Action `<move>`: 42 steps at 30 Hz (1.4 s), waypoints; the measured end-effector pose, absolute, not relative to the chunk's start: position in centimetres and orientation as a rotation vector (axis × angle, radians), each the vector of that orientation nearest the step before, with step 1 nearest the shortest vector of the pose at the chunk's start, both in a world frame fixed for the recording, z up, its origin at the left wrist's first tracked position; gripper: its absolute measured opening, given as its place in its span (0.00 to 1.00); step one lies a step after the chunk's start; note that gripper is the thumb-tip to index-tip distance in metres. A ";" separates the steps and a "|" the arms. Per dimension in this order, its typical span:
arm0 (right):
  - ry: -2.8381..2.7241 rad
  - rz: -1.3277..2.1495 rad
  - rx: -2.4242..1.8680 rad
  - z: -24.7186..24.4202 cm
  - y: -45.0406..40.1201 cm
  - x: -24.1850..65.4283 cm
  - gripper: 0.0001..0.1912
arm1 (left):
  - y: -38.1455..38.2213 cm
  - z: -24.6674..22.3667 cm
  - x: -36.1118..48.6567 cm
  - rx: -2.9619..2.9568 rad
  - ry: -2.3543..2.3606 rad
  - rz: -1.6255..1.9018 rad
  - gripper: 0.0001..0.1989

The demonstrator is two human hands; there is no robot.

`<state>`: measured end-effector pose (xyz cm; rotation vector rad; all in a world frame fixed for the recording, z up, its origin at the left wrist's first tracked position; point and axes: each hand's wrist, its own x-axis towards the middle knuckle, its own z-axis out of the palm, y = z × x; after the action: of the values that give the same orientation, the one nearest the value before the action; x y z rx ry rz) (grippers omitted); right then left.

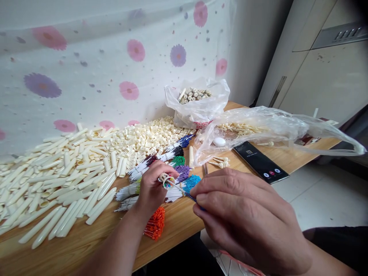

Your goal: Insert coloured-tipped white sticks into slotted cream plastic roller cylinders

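I see my left hand (153, 188) over the middle of the wooden table (178, 224), fingers pinched shut on a small cream ring holder (166, 180) with several refill ends poking into it. My right hand (244, 214) sits closer to the camera, low right, fingers closed together on a thin refill (184, 191) with a blue tip; its white end touches the ring holder, the blue end disappears under my fingertips. Hands are near each other, joined only by that refill.

Just behind and under the left hand lie bundles of coloured refills (172, 161): blue, black, green, purple, light blue, fanned out on the table. An orange bundle (155, 224) lies at the near table edge, just beside my left wrist.

To the left, a wide pile of cream pen barrels (57, 180) covers the table. Behind the bundles, a heap of small cream slotted parts (143, 140) lies against the flowered curtain (86, 65).

At back right there is a clear plastic bag (198, 101) with round cream pieces inside. A second, flatter plastic bag (267, 128) lies right of it, holding more cream pieces. A black phone (260, 161), screen lit, lies just in front of that bag, well apart from both hands.
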<state>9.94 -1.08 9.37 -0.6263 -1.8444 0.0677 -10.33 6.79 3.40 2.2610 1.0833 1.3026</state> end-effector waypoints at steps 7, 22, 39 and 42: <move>-1.838 0.028 -0.611 8.8 -0.9 9.4 0.06 | 6.7 3.4 -10.3 2.269 1.079 1.274 0.06; -1.700 0.188 -0.590 7.1 0.3 8.2 0.03 | 6.9 2.8 -10.9 2.356 1.015 1.277 0.04; -1.737 0.112 -0.567 6.6 1.0 8.2 0.04 | 7.1 2.7 -11.0 2.413 1.014 1.287 0.11; -1.726 0.097 -0.608 6.2 1.4 8.0 0.05 | 6.9 2.9 -11.0 2.432 1.001 1.273 0.14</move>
<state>8.01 1.43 6.16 -0.6077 -1.7260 0.0970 -10.95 6.94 2.88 2.4323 1.0011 1.2731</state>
